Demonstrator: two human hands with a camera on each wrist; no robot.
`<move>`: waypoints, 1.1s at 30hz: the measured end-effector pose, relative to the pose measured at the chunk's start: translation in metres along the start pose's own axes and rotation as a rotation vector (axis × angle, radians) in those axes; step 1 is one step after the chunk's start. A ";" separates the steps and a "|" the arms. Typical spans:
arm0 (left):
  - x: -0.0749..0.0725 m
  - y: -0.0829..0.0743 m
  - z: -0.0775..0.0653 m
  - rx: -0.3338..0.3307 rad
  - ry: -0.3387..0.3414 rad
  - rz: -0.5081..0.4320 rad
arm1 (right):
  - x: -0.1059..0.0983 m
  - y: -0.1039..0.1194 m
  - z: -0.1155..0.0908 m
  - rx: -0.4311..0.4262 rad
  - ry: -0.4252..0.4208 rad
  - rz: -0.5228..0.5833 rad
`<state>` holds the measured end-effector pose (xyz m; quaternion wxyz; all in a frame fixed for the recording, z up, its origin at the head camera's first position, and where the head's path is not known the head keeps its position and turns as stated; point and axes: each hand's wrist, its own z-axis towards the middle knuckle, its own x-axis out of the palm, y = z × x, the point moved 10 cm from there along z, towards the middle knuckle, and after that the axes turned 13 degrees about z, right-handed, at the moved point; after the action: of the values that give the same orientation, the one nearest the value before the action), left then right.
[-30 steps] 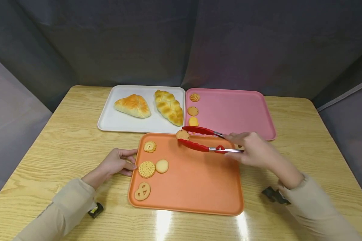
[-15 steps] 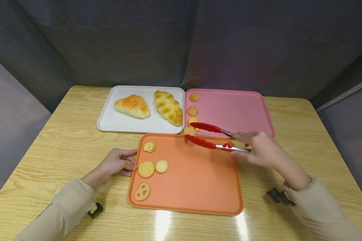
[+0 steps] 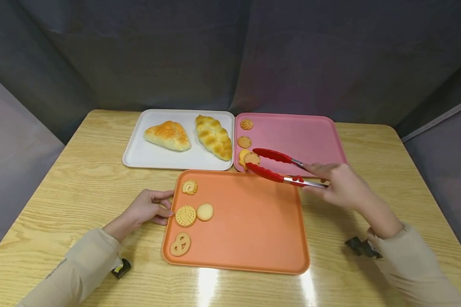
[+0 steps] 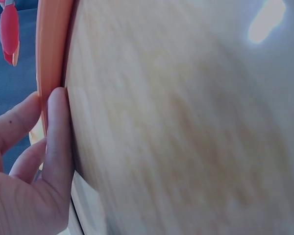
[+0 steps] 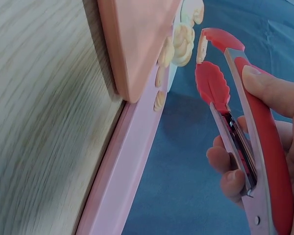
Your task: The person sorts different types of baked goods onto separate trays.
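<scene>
Loaves (image 3: 168,136) on rear-left tray (image 3: 157,160); pretzel cookie (image 3: 181,244) on front tray (image 3: 249,226).

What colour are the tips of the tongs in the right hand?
The tong tips are red, clearest in the right wrist view.

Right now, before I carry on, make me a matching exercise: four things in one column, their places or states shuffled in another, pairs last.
1. braided bread
2. pretzel-shaped cookie
3. red tongs
4. left hand

A. held in the right hand
B. holding the edge of the orange tray
C. on the white tray
D. lying in the orange tray's near left corner

Pairs: 1-C, 2-D, 3-A, 4-B
</scene>
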<state>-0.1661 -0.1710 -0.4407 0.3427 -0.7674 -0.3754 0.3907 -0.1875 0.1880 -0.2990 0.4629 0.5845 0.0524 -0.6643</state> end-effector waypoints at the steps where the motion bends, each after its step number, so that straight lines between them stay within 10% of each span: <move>1: 0.000 0.000 0.000 0.000 0.001 0.000 | -0.001 -0.001 0.000 -0.005 -0.003 -0.004; 33: 0.000 0.001 0.001 -0.010 -0.001 -0.006 | -0.014 -0.054 0.017 0.188 -0.035 -0.105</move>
<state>-0.1663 -0.1713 -0.4422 0.3400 -0.7678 -0.3799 0.3880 -0.2379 0.2162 -0.3076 0.3716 0.6102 0.0125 -0.6996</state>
